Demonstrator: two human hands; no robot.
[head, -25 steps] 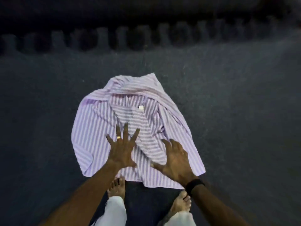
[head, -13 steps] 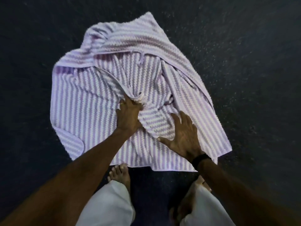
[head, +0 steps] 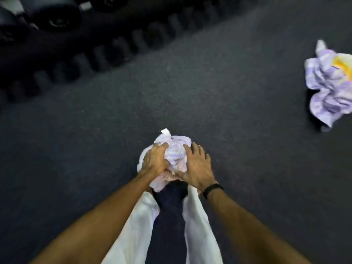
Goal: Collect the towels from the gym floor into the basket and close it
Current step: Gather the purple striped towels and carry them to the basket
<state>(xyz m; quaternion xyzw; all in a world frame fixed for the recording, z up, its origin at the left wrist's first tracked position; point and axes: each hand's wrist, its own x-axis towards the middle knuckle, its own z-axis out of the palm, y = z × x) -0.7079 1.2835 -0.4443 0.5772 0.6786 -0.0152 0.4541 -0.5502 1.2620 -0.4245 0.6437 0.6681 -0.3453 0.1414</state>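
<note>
A lilac and white striped towel (head: 176, 150) is bunched into a ball between both my hands, held above my legs. My left hand (head: 154, 160) grips its left side with the fingers curled into the cloth. Against the right side presses my right hand (head: 198, 164), fingers spread over it, a black band on the wrist. A second crumpled towel (head: 331, 82), lilac and white with a yellow patch, lies on the dark floor at the right edge. No basket is in view.
The floor (head: 219, 103) is dark speckled rubber matting. A row of dark dumbbell heads (head: 118, 48) runs diagonally across the upper left, with black weight plates (head: 57, 16) behind them. My white trouser legs (head: 198, 225) fill the bottom centre.
The striped towel lay spread on the floor with my hands reaching down onto it. Now it is gathered into a ball and lifted in both hands; the view has swung up and right.
</note>
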